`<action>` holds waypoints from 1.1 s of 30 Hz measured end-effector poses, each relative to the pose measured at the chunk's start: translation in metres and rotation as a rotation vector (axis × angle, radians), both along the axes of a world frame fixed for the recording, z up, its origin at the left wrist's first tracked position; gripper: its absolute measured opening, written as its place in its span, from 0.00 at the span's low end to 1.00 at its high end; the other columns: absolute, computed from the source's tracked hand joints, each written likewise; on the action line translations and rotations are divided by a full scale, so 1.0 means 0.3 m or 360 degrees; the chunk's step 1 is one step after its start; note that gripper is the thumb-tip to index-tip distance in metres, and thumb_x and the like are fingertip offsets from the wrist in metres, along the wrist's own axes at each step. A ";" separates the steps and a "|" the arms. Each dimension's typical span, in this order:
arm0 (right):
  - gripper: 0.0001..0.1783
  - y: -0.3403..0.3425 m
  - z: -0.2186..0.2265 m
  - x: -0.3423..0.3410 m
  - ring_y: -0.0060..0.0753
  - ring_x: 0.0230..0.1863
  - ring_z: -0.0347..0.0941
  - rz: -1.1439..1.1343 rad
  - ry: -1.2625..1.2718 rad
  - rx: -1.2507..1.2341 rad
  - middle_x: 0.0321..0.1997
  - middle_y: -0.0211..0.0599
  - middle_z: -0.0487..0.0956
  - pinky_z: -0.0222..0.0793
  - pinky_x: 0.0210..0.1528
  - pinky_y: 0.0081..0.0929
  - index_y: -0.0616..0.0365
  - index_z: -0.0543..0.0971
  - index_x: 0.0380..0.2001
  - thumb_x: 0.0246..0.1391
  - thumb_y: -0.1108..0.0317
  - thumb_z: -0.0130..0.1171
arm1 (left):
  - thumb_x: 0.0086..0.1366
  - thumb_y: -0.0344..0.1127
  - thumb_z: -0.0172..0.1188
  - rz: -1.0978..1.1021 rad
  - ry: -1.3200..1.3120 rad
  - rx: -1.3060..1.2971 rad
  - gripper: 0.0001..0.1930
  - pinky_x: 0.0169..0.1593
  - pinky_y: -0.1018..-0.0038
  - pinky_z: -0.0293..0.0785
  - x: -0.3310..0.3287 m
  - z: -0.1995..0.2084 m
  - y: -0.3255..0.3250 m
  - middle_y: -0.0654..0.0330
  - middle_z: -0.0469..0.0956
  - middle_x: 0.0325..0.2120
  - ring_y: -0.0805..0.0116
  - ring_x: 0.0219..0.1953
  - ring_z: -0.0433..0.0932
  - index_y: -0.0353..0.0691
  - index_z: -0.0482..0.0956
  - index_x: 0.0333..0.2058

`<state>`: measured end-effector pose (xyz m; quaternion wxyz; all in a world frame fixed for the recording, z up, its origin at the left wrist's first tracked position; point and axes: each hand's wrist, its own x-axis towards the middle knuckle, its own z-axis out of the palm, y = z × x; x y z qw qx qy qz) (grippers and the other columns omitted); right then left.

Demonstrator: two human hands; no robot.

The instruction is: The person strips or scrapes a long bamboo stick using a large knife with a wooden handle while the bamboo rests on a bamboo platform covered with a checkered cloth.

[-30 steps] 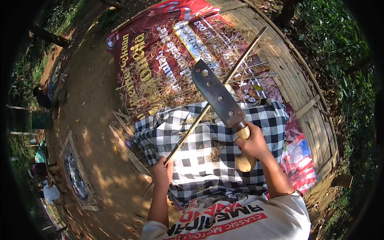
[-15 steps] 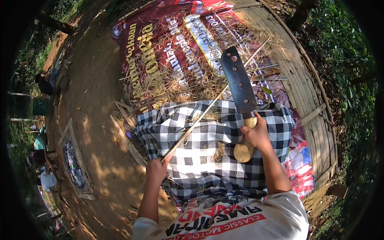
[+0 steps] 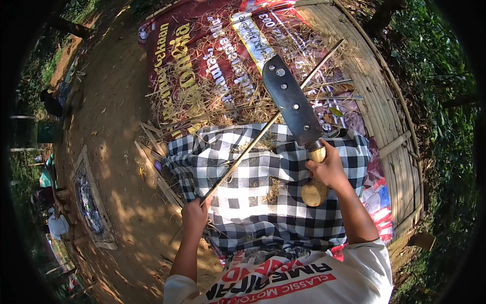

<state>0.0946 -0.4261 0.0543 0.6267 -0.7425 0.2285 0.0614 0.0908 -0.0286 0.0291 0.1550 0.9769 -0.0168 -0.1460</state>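
In my right hand (image 3: 329, 164) is a large cleaver, its round wooden handle gripped near the collar. The dark cleaver blade (image 3: 293, 101), dotted with several round holes, slants up and to the left. Behind it runs a long thin bamboo strip (image 3: 243, 156), crossing from lower left to upper right. My left hand (image 3: 195, 212) is closed round the strip's near end. Whether the blade touches the strip is hard to tell. A black-and-white checked cloth (image 3: 253, 197) covers my lap beneath both hands, with a few shavings on it.
Ahead lies a dark red printed banner (image 3: 197, 66) strewn with straw-like shavings (image 3: 243, 109), over a bamboo-slat platform (image 3: 392, 121). Split bamboo pieces (image 3: 158, 169) rest at the left. On the dirt ground stands a framed ash pit (image 3: 91, 202). A person (image 3: 54, 103) is at the far left.
The cleaver blade has tilted further left along the bamboo strip. The strip's far end has risen slightly, and my left hand has shifted a little left.
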 end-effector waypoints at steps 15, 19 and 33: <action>0.20 0.047 0.039 0.024 0.23 0.18 0.71 0.0026 0.0000 0.0109 0.21 0.34 0.75 0.67 0.21 0.25 0.68 0.74 0.40 0.39 0.80 0.61 | 0.66 0.55 0.56 -0.0005 -0.0111 -0.0063 0.29 0.27 0.54 0.70 -0.012 -0.002 -0.014 0.42 0.73 0.15 0.40 0.21 0.75 0.31 0.77 0.20; 0.19 0.167 -0.035 -0.026 0.21 0.19 0.72 0.0239 -0.0398 -0.0583 0.21 0.31 0.75 0.67 0.21 0.24 0.66 0.73 0.42 0.42 0.81 0.59 | 0.66 0.55 0.56 0.0008 -0.0040 0.0009 0.28 0.28 0.53 0.71 -0.006 -0.001 -0.001 0.40 0.74 0.16 0.39 0.22 0.75 0.31 0.77 0.21; 0.25 0.139 -0.011 -0.060 0.23 0.19 0.72 0.0233 0.0230 0.0139 0.23 0.32 0.75 0.68 0.22 0.24 0.68 0.71 0.47 0.40 0.82 0.59 | 0.64 0.56 0.57 -0.0009 -0.0019 0.0068 0.29 0.30 0.53 0.72 0.001 0.007 -0.003 0.39 0.75 0.17 0.38 0.23 0.76 0.31 0.76 0.20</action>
